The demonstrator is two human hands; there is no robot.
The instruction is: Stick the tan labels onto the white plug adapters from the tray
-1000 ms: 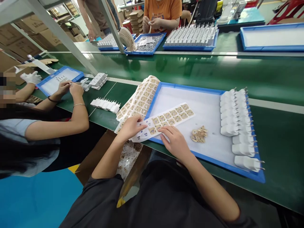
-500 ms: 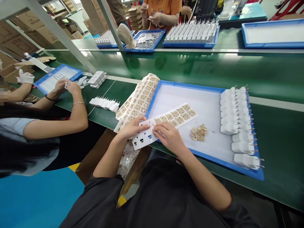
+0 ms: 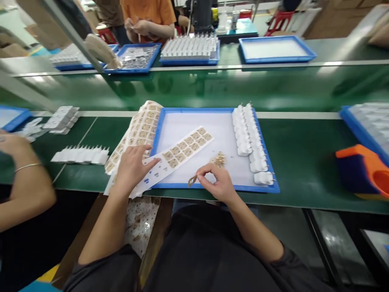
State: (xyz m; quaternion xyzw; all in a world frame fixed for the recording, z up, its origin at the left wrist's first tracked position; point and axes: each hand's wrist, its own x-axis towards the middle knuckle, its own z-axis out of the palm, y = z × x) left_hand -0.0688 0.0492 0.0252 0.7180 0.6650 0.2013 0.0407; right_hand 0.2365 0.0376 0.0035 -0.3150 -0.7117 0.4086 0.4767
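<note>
My left hand [image 3: 131, 167] lies flat with fingers spread on a white sticker strip [image 3: 174, 156] that runs across the blue-rimmed tray [image 3: 212, 187] and over its front left edge. My right hand [image 3: 216, 183] is pinched on a small tan sticker [image 3: 192, 180] near the tray's front rim. A little pile of peeled tan stickers [image 3: 219, 159] sits just beyond it. White plug adapters [image 3: 248, 140] stand in rows along the tray's right side. A stack of sticker sheets [image 3: 138, 132] leans on the tray's left edge.
A row of white adapters [image 3: 80, 155] lies on the green belt [image 3: 304, 150] to the left, near a co-worker's arm [image 3: 21, 182]. An orange and blue tool [image 3: 363, 170] sits at right. Across the belt a person in orange [image 3: 148, 16] works at blue trays [image 3: 190, 50].
My right hand has lifted a tan sticker off the strip and drawn it toward the tray's front rim. My left hand now lies flat on the strip. The view has swung to the right.
</note>
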